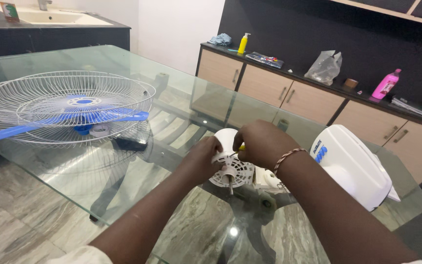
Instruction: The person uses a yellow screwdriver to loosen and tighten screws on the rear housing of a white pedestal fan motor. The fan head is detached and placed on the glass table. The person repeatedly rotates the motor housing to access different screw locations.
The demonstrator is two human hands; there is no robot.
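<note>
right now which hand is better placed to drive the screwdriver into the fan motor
Probably the right hand: it already grips the yellow-handled screwdriver over the white fan motor. The left hand is on the motor's edge, steadying it.

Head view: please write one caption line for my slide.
Both hands, left hand and right hand, work on a white fan motor housing on a glass table.

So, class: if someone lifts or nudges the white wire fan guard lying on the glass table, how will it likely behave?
The wire guard is probably light for its size, being open thin wire. It may flex slightly. Lying flat on the smooth glass table, it would likely slide, not tip.
</note>
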